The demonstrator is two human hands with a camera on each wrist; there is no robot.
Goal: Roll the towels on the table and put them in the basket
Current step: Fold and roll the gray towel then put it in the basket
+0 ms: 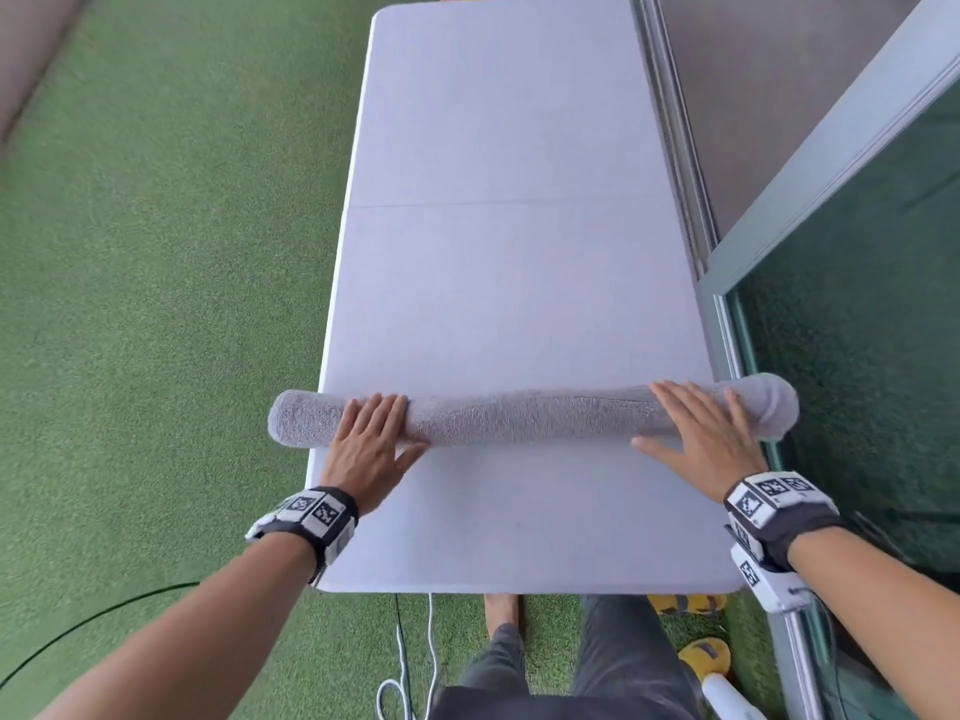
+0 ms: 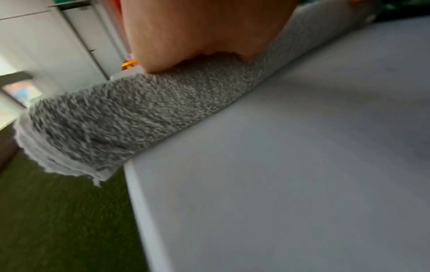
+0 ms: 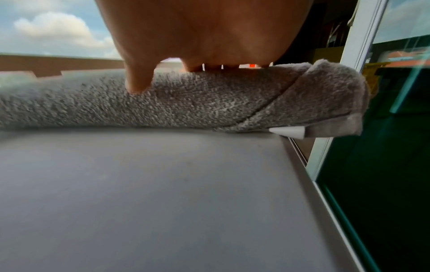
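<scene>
Both my hands are flat, fingers straight, palms pressing down: left hand near the left end of the towel, right hand near the right end. Not gripping anything, just pushing on top. The towel's a grey roll lying across the surface toward the near edge, and it's wider than the surface, so both ends stick out past the left and right edges. Looks fully rolled to me, no flat part left ahead of it. So I'd say rolling is basically done. Next I need to curl my fingers around it so it doesn't unwind, lift, and find the basket, which I can't see anywhere here.
</scene>
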